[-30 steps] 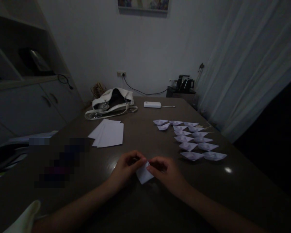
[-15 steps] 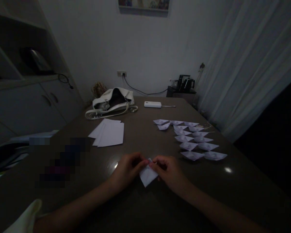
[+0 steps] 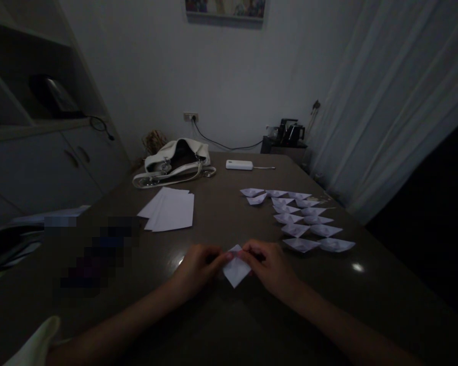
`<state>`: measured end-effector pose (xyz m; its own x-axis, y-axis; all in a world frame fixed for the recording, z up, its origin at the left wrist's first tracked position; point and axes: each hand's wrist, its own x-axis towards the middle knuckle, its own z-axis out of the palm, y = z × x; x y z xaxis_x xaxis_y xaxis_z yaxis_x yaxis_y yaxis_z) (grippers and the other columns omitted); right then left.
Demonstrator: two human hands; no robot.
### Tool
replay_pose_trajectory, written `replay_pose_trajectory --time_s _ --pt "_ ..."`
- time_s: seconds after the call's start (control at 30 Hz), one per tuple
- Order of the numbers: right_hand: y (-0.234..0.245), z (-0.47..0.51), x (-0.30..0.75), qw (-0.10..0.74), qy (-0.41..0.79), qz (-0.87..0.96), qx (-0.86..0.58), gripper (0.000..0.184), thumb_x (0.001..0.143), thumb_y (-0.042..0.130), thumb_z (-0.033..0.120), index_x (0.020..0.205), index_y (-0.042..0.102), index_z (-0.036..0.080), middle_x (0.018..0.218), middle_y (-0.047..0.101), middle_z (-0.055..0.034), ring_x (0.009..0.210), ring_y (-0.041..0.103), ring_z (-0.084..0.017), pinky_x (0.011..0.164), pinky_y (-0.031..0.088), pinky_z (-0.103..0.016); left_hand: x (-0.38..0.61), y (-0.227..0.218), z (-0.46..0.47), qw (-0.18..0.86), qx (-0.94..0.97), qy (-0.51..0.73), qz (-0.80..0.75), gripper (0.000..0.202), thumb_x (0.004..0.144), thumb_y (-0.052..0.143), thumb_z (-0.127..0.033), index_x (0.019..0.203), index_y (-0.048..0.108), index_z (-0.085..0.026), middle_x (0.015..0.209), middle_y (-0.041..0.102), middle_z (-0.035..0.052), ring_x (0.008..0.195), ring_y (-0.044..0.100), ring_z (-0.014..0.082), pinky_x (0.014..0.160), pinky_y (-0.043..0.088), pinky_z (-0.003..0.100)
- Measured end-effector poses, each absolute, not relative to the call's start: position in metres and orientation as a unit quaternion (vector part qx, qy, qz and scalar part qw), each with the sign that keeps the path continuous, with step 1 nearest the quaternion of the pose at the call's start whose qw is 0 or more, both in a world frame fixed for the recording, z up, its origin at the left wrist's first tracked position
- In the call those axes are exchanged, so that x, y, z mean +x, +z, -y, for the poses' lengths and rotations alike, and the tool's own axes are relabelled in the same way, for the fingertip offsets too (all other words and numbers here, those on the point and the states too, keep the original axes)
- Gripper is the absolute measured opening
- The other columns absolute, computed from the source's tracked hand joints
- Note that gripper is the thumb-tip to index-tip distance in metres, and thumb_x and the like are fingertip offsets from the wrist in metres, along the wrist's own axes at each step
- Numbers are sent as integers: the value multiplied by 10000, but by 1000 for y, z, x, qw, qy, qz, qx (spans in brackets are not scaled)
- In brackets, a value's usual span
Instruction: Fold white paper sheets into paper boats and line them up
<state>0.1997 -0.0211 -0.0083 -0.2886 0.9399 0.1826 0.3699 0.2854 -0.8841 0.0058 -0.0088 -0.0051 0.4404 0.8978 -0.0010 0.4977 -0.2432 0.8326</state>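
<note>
A small white piece of folded paper (image 3: pixel 235 275), diamond-shaped with one corner pointing toward me, is between my hands near the middle of the table. My left hand (image 3: pixel 203 264) pinches its left upper edge between thumb and fingers. On the other side, my right hand (image 3: pixel 267 263) grips the right upper edge, its thumb lying over the paper. The fingertips behind the sheet are partly hidden. Beyond my right hand, several folded paper boats (image 3: pixel 299 245) stand in rows.
Blank white sheets (image 3: pixel 174 211) lie fanned to the left on the dark table (image 3: pixel 221 203). Farther back are a white handbag (image 3: pixel 179 157) and a white power bank (image 3: pixel 239 165) with a short cable. A blurred-out patch (image 3: pixel 95 259) covers the table's left side.
The folded paper has turned slightly and its near corner has shifted a little right and away from me. Both hands keep their hold on it.
</note>
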Motion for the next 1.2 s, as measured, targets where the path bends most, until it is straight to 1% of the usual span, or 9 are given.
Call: replay_pose_trajectory --time_s 0.13,0.33,0.5,0.7,0.83,0.9,1.0,1.13,1.2 --pt "-8 20 203 373 369 711 -468 224 875 540 331 704 574 189 586 556 15 532 532 -124 483 371 -222 3 -4 8 446 738 226 -454 412 870 465 -494 660 566 -154 532 517 -26 464 461 112 443 305 201" --pt "-9 19 199 372 357 715 -471 235 880 526 340 710 572 185 598 565 12 548 546 -125 486 377 -215 5 0 10 362 754 237 -495 396 864 460 -444 599 528 -158 519 482 -25 486 438 119 450 277 213" --pt "-10 18 201 408 374 685 -474 223 864 532 334 703 543 180 601 555 14 538 532 -117 476 388 -204 6 2 8 508 684 242 -464 440 821 488 -556 671 551 -147 565 526 -25 470 438 101 441 312 197" --pt "-8 19 200 429 430 655 -451 237 848 554 355 690 527 180 565 525 30 474 486 -95 439 376 -189 5 9 15 533 650 301 -450 421 789 572 -516 601 532 -141 531 483 -38 478 399 83 426 272 176" --pt "-5 22 197 443 471 628 -433 253 845 560 381 698 512 180 581 527 29 495 491 -94 458 394 -189 9 5 17 559 616 339 -439 418 782 580 -520 605 525 -145 510 469 -49 457 394 76 427 272 172" --pt "-6 23 195 451 469 625 -432 259 843 565 385 698 510 178 581 521 30 502 479 -89 456 379 -182 11 1 17 574 627 321 -418 419 796 554 -536 655 560 -141 524 502 -40 455 416 79 440 299 175" --pt "-9 24 192 462 463 622 -431 277 845 565 399 694 505 175 580 525 27 494 473 -85 441 362 -178 13 -3 18 575 670 242 -403 480 829 490 -558 694 627 -117 539 563 -4 436 432 84 437 313 184" --pt "-12 26 191 451 491 608 -430 294 847 553 444 736 498 178 585 540 22 470 486 -94 424 383 -189 12 -7 19 534 694 223 -429 527 845 463 -565 637 640 -114 470 523 -17 413 411 83 417 285 180" --pt "-12 27 192 430 498 615 -434 293 842 558 451 760 517 173 599 545 15 491 499 -104 427 387 -193 10 -7 20 540 694 214 -426 516 832 487 -569 632 637 -118 460 515 -24 409 414 86 413 286 181"
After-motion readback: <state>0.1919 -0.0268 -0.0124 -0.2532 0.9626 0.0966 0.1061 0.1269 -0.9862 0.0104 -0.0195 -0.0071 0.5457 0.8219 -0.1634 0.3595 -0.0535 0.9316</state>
